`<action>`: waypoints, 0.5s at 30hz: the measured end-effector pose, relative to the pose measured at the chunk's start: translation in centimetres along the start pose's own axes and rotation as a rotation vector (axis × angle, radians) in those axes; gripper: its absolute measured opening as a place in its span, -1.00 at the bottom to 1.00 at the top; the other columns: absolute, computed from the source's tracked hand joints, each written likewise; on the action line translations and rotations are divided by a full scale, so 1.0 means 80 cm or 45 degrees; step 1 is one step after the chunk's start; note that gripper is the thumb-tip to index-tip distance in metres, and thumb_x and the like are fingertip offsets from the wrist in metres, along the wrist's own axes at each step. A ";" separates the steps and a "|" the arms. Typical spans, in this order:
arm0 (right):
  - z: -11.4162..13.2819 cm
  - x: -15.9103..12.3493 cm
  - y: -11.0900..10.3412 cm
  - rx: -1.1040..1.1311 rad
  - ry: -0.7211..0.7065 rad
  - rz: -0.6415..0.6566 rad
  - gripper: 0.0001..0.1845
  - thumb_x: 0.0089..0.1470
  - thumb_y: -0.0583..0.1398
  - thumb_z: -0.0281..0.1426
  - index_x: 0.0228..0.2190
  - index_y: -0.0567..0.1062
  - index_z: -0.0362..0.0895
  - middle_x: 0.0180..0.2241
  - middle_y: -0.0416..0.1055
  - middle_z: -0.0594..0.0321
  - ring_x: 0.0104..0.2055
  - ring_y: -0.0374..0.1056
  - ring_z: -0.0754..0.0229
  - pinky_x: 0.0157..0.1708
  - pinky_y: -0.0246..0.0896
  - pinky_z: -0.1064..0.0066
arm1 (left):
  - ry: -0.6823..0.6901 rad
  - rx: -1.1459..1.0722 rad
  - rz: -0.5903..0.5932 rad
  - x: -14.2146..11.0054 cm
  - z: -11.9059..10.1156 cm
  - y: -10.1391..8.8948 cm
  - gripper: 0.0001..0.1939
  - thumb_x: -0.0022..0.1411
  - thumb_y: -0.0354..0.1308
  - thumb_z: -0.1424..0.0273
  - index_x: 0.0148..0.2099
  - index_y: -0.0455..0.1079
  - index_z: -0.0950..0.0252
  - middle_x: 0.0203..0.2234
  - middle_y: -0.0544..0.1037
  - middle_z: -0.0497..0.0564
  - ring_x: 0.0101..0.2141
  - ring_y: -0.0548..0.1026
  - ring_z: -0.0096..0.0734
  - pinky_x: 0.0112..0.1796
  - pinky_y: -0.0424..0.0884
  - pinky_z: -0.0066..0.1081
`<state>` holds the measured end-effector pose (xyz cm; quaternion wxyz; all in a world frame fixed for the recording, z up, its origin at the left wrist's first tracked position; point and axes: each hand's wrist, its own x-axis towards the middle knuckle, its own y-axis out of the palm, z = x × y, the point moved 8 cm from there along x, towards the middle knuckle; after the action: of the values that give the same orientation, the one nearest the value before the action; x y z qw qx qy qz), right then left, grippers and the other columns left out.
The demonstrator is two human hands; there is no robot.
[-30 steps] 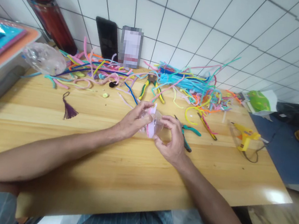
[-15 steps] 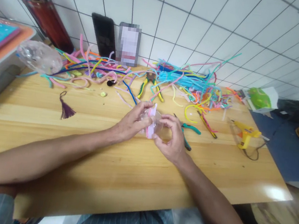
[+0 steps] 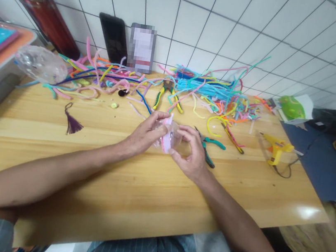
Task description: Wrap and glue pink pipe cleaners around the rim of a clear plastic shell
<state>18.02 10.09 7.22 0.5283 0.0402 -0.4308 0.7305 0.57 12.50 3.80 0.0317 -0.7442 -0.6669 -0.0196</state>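
Between my hands, just above the wooden table, is a clear plastic ball (image 3: 176, 137) with a lilac and pink band (image 3: 167, 136) of what looks like pipe cleaner round its middle. My left hand (image 3: 148, 133) grips its left side, thumb pressed on the band. My right hand (image 3: 192, 152) curves round the right side, fingertips and thumb touching it. Behind the right hand lie teal-handled pliers (image 3: 214, 143), partly hidden. Yellow-and-green cutting pliers (image 3: 168, 90) rest beyond the ball.
Colourful pipe cleaners (image 3: 204, 89) are heaped along the tiled wall. Two phones (image 3: 113, 39) lean there beside a red thermos (image 3: 43, 8). A crumpled clear plastic piece (image 3: 42, 64) and purple tassel (image 3: 72, 121) lie left. A yellow glue gun (image 3: 277, 149) sits right, its cord trailing.
The ball has turned slightly in my hands, so its band tilts more and shows a bit further left. Both hands keep their hold. The whole view has shifted slightly.
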 end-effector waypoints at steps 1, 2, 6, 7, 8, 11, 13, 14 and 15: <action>0.000 0.000 0.000 -0.001 -0.005 -0.005 -0.44 0.20 0.37 -0.29 0.20 0.42 0.08 0.25 0.47 0.02 0.34 0.37 -0.20 0.33 0.26 -0.23 | 0.005 0.001 0.004 0.000 -0.001 0.000 -0.52 0.34 0.26 0.10 0.18 0.38 0.25 -0.06 0.59 0.03 -0.10 0.56 -0.24 -0.09 0.52 -0.29; 0.000 -0.001 0.001 -0.007 -0.019 -0.012 -0.43 0.20 0.38 -0.30 0.20 0.42 0.08 0.25 0.47 0.01 0.34 0.37 -0.19 0.32 0.27 -0.22 | 0.015 0.006 0.008 -0.001 -0.002 0.001 -0.52 0.35 0.25 0.10 0.18 0.38 0.25 -0.07 0.59 0.02 -0.11 0.55 -0.24 -0.11 0.52 -0.30; 0.002 -0.004 0.002 -0.050 -0.067 -0.040 -0.42 0.21 0.39 -0.28 0.21 0.40 0.08 0.24 0.47 0.00 0.32 0.40 -0.17 0.30 0.32 -0.20 | 0.047 0.045 0.012 -0.003 -0.007 0.002 -0.53 0.35 0.24 0.10 0.17 0.37 0.23 -0.12 0.58 0.00 -0.16 0.54 -0.26 -0.19 0.50 -0.33; 0.002 -0.004 0.002 -0.063 -0.065 -0.041 -0.43 0.22 0.39 -0.26 0.21 0.40 0.09 0.24 0.47 0.01 0.32 0.41 -0.17 0.30 0.33 -0.20 | 0.048 0.046 0.007 -0.004 -0.008 0.002 -0.53 0.34 0.24 0.10 0.17 0.37 0.23 -0.13 0.57 0.00 -0.16 0.54 -0.27 -0.20 0.49 -0.34; 0.001 -0.004 0.001 -0.073 -0.063 -0.042 -0.43 0.22 0.39 -0.25 0.21 0.40 0.09 0.23 0.48 0.02 0.31 0.41 -0.17 0.29 0.34 -0.21 | 0.044 0.042 0.001 -0.004 -0.008 0.002 -0.53 0.34 0.25 0.10 0.17 0.37 0.23 -0.13 0.57 -0.01 -0.17 0.53 -0.27 -0.21 0.49 -0.34; 0.000 -0.003 0.001 -0.080 -0.090 -0.025 -0.40 0.22 0.40 -0.22 0.23 0.40 0.06 0.25 0.48 0.01 0.31 0.42 -0.18 0.28 0.35 -0.22 | 0.009 0.003 -0.015 -0.002 -0.005 0.000 -0.52 0.32 0.26 0.10 0.17 0.38 0.23 -0.13 0.58 -0.01 -0.18 0.52 -0.29 -0.22 0.46 -0.36; 0.001 -0.002 0.002 -0.067 -0.123 -0.003 -0.37 0.23 0.40 -0.22 0.26 0.38 0.06 0.26 0.46 -0.01 0.33 0.41 -0.19 0.29 0.35 -0.21 | -0.008 -0.036 -0.021 0.000 -0.003 -0.001 -0.52 0.30 0.28 0.10 0.15 0.40 0.22 -0.15 0.58 -0.03 -0.20 0.52 -0.30 -0.23 0.45 -0.37; 0.002 -0.001 0.002 -0.061 -0.135 0.003 -0.36 0.24 0.39 -0.22 0.27 0.37 0.07 0.27 0.46 -0.01 0.33 0.40 -0.19 0.29 0.35 -0.21 | -0.013 -0.054 -0.024 0.000 -0.002 -0.002 -0.52 0.29 0.29 0.10 0.15 0.41 0.22 -0.16 0.58 -0.03 -0.21 0.51 -0.31 -0.23 0.44 -0.37; 0.002 -0.001 0.002 -0.058 -0.143 0.002 -0.36 0.25 0.39 -0.24 0.28 0.36 0.08 0.27 0.45 -0.01 0.34 0.39 -0.18 0.29 0.35 -0.20 | -0.017 -0.067 -0.025 0.001 -0.001 -0.002 -0.52 0.29 0.30 0.10 0.14 0.41 0.22 -0.17 0.58 -0.04 -0.23 0.51 -0.32 -0.24 0.44 -0.37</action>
<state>17.86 9.90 7.19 0.5033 0.0687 -0.4764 0.7176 0.43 12.58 3.88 0.0076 -0.7382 -0.6737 -0.0326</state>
